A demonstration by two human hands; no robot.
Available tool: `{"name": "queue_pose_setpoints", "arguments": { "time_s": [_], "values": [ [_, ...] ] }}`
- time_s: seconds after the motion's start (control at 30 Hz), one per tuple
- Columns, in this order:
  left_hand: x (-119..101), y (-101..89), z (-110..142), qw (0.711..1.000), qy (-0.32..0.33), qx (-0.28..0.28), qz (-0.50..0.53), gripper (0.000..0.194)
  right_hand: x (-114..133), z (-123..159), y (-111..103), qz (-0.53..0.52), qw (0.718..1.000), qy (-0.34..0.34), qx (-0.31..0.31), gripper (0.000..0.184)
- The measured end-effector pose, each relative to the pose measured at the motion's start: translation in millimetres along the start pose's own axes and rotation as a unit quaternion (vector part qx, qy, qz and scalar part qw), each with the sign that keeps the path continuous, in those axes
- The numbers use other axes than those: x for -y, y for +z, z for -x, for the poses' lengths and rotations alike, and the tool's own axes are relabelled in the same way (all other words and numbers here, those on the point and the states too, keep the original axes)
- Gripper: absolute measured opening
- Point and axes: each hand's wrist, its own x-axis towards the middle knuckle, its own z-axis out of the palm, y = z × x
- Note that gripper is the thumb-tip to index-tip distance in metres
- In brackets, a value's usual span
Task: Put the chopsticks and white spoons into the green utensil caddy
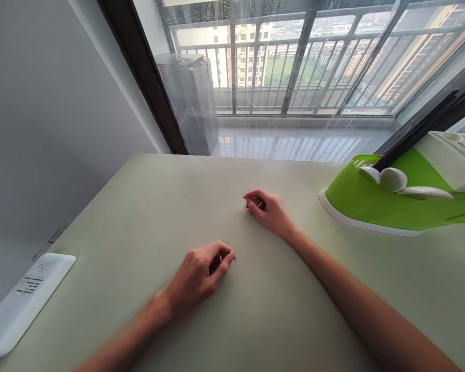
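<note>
My left hand rests on the pale green tabletop near the middle, fingers curled in with thumb and forefinger tips together; nothing shows in them. My right hand lies a little farther away and to the right, knuckles up, its fingers also curled under loosely against the surface. I see nothing held in it. The two hands are about a hand's width apart and touch only the table.
A green and white plastic appliance stands at the right edge. A white device with dark markings lies at the near left corner. Beyond the table's far edge is a glass balcony door with a railing outside.
</note>
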Motion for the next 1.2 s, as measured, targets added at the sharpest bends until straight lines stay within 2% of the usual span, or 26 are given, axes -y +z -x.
{"name": "queue_pose_setpoints", "arguments": {
  "time_s": [0.23,0.43,0.57,0.67,0.8,0.97,1.07,1.2],
  "values": [
    [1.0,-0.3,0.3,1.000,0.003,0.007,0.002,0.026,8.9,5.6,-0.5,0.105,0.986,-0.078,-0.104,0.021],
    [3.3,0.2,1.6,1.000,0.004,0.011,0.003,0.026,21.5,3.3,-7.3,0.129,0.965,-0.181,-0.142,0.020],
    [3.2,0.1,1.6,1.000,0.000,0.008,0.002,0.027,39.5,-4.2,-25.8,0.180,0.942,-0.222,-0.173,0.025],
    [2.3,-0.3,1.4,1.000,-0.002,0.007,0.003,0.027,60.4,-8.1,-50.8,0.227,0.923,-0.220,-0.220,0.028],
    [1.7,-0.5,1.7,1.000,-0.005,0.007,0.007,0.027,86.3,-8.6,-94.2,0.303,0.891,-0.186,-0.284,0.032],
    [1.5,-0.9,2.3,1.000,-0.009,0.010,0.010,0.028,98.8,-2.0,-146.7,0.417,0.838,-0.073,-0.343,0.041],
    [1.8,-0.8,2.4,1.000,-0.009,0.006,0.009,0.028,96.1,6.1,-173.3,0.460,0.834,0.056,-0.300,0.058],
    [2.2,-0.6,2.1,1.000,-0.011,0.004,0.010,0.028,83.2,14.4,-200.9,0.473,0.826,0.189,-0.243,0.098]
  ]
}}
